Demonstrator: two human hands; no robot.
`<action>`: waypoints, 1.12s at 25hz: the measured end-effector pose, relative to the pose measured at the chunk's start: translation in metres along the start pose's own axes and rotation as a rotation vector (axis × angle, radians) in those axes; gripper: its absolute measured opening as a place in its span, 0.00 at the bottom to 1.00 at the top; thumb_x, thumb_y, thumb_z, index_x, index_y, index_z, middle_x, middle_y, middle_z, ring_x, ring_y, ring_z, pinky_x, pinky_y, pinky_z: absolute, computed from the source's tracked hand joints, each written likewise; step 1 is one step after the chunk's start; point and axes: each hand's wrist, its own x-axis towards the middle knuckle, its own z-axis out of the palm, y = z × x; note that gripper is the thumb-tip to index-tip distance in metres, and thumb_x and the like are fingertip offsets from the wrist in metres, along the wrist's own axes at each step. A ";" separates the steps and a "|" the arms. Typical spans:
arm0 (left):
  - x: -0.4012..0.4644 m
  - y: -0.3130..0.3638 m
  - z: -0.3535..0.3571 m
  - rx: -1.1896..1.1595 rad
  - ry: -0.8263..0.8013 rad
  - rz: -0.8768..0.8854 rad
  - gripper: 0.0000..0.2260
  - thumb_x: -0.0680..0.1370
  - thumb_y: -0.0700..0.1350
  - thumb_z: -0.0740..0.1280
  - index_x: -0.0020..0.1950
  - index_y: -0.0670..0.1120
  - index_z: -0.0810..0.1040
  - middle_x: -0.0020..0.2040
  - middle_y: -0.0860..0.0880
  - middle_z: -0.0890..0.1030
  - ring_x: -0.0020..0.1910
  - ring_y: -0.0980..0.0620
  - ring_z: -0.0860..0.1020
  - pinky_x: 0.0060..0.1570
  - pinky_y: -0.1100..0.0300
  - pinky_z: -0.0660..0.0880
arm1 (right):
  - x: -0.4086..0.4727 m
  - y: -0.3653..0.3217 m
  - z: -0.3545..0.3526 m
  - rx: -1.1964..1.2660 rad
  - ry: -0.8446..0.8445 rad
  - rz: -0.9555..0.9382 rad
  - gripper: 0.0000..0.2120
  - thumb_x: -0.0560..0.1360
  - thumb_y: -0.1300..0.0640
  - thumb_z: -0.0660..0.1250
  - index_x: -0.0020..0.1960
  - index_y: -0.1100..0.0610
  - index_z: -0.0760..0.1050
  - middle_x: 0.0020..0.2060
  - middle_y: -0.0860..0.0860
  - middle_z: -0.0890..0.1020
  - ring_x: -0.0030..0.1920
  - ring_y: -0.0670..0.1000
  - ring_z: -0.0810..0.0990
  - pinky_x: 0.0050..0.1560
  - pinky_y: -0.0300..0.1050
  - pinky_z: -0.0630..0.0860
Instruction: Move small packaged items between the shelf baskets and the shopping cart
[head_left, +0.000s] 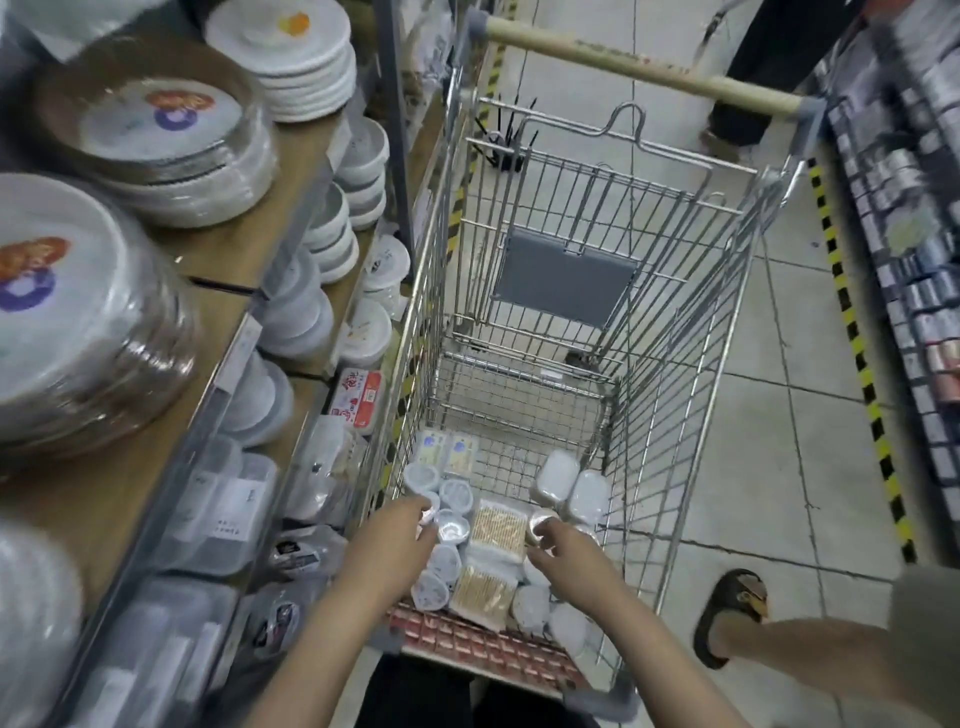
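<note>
Both my hands are down inside the wire shopping cart (670, 415), over a heap of small packages at its near end. My left hand (395, 535) pinches a small round packaged item (428, 515) beside several round white packs (451, 527). My right hand (563, 551) holds another small round pack (540, 521) at its fingertips. Two flat packs of toothpick-like sticks (500, 530) lie between my hands. White rounded boxes (571, 486) sit at the right, and two flat card packs (447, 453) lie farther in.
A shelf (218, 374) on the left carries stacked wrapped plates (156, 140), bowls and plastic containers. Another shelf (914, 249) of small goods stands on the right. The cart handle (639, 65) points away. My sandalled foot (732, 616) stands on the tiled floor; another person stands beyond the cart.
</note>
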 end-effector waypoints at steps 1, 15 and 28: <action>0.017 0.001 0.001 0.000 -0.007 -0.003 0.17 0.81 0.47 0.59 0.69 0.47 0.70 0.64 0.50 0.77 0.60 0.51 0.76 0.53 0.59 0.71 | 0.019 -0.003 0.002 0.040 -0.017 0.037 0.19 0.78 0.52 0.62 0.67 0.57 0.70 0.60 0.52 0.78 0.55 0.50 0.78 0.54 0.42 0.74; 0.243 -0.030 0.096 -0.008 -0.009 -0.214 0.17 0.79 0.39 0.58 0.68 0.41 0.69 0.62 0.42 0.75 0.60 0.44 0.75 0.54 0.54 0.72 | 0.245 -0.001 0.065 0.533 -0.086 0.265 0.19 0.79 0.57 0.62 0.68 0.60 0.65 0.58 0.56 0.77 0.55 0.53 0.78 0.40 0.33 0.72; 0.289 -0.053 0.147 -0.011 -0.005 -0.502 0.21 0.77 0.38 0.62 0.69 0.36 0.64 0.66 0.37 0.68 0.61 0.40 0.73 0.57 0.51 0.73 | 0.307 0.021 0.113 0.648 -0.006 0.347 0.13 0.72 0.63 0.68 0.56 0.64 0.76 0.43 0.55 0.80 0.40 0.52 0.78 0.43 0.45 0.73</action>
